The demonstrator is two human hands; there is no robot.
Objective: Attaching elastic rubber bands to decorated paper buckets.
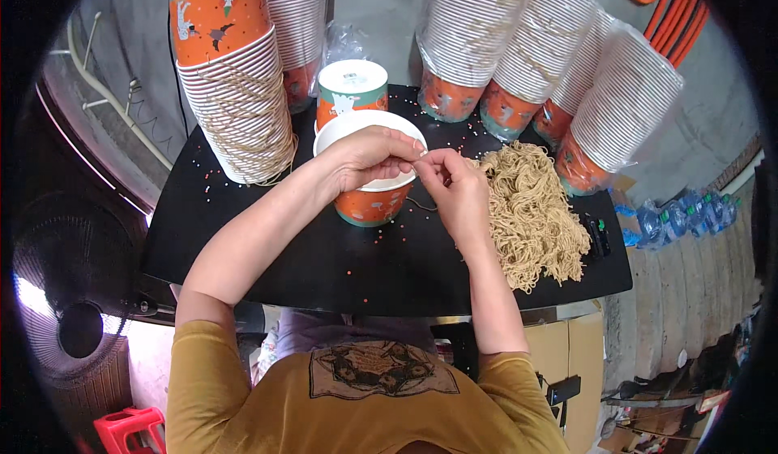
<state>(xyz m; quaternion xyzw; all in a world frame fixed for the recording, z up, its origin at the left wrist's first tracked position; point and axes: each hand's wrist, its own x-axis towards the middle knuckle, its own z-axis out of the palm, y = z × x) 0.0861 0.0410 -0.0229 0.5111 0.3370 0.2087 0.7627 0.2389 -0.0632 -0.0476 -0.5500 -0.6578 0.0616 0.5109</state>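
Two hands pinch one thin string (421,204): left hand (369,156), right hand (455,185) | paper bucket (371,203) upright, mouth up | black worktop (324,251), concrete floor (381,0)

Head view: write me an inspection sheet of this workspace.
Surface: black table, dotted with small coloured specks.
Job's things: orange paper bucket with white inside; tan string pile to its right.
Clutter: cup stacks, bagged stacks, a lidded cup.
Grippers: left hand and right hand meet at the bucket rim, pinching a string.
Cables: orange conduits, top right.
Surroundings: fan, red stool, water bottles.
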